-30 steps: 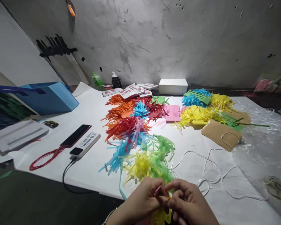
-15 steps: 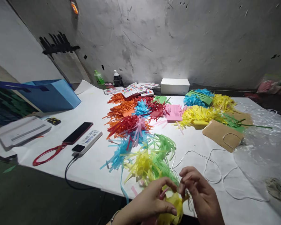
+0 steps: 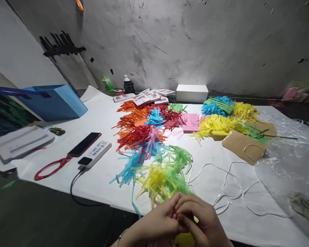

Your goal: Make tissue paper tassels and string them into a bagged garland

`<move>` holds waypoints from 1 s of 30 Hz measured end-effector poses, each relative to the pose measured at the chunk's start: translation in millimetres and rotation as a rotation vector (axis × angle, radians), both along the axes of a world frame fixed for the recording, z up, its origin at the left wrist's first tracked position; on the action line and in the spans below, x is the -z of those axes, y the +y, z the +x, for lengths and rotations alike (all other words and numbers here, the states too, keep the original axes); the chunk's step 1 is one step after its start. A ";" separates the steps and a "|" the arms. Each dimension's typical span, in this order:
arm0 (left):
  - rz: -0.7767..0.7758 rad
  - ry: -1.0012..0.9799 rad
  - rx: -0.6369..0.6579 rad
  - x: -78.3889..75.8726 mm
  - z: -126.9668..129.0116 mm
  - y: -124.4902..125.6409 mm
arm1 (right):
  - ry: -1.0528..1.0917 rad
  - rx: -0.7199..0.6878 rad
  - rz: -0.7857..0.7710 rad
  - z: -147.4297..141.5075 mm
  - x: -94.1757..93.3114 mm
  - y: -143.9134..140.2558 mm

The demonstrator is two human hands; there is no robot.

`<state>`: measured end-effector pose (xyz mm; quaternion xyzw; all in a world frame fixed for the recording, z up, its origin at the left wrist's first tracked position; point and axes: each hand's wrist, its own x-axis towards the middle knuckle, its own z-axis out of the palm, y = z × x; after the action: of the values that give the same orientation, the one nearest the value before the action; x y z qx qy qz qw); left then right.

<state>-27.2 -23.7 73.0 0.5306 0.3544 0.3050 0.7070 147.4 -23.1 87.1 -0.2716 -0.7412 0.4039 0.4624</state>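
My left hand [image 3: 158,219] is closed at the table's front edge, fingertips pinching pink paper [image 3: 174,216]. Beneath it hangs yellow paper [image 3: 184,239], mostly covered by my hands. My right hand [image 3: 202,216] has its fingers curled against the left fingertips, at the same spot; the exact grip is hidden. Just beyond my hands lie a yellow paper tassel [image 3: 156,178] and light green paper fringe [image 3: 180,161]. A thin white cord [image 3: 238,187] loops over the table to the right of my right hand.
Orange paper fringe [image 3: 131,118], blue fringe and red fringe cover the middle. Yellow fringe [image 3: 218,125] and a brown card [image 3: 243,146] lie right, beside clear plastic [image 3: 293,164]. A phone [image 3: 84,144], power bank [image 3: 96,155] and blue bag [image 3: 58,103] are left. A white box [image 3: 192,93] stands behind.
My right hand has moved left and closed in against my left hand. The yellow paper between them is now more covered. The view has shifted slightly.
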 end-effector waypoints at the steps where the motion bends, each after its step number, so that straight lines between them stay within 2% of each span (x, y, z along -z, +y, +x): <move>1: -0.004 -0.024 -0.029 1.1 0.0 -0.6 | 0.003 0.048 0.007 -1.1 -0.1 0.4; 3: 0.019 -0.023 -0.136 2.7 0.8 -2.2 | 0.009 0.157 -0.029 -1.4 2.6 0.0; 5: 0.023 0.005 -0.237 3.9 2.8 -3.3 | 0.042 0.219 -0.144 0.7 8.6 -1.6; 9: -0.256 -0.236 -0.337 7.3 7.4 -1.1 | 0.141 0.368 -0.401 5.0 20.1 -6.4; 11: -0.363 -0.358 -0.333 9.3 8.3 1.0 | 0.110 0.374 -0.464 3.9 21.2 -9.2; 16: -0.429 -0.491 -0.276 13.1 9.1 3.1 | 0.026 0.313 -0.475 -3.3 14.3 -15.3; 24: -0.431 -0.509 -0.268 22.4 10.0 3.8 | -0.039 0.313 -0.441 -1.4 13.3 -16.3; 30: -0.349 -0.383 -0.362 7.6 9.9 -1.5 | -0.060 0.264 -0.490 2.9 12.8 -12.4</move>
<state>-17.3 -25.2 65.5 0.2621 0.3504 0.4550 0.7755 150.3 -35.5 74.4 -0.4813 -0.5931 0.4992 0.4092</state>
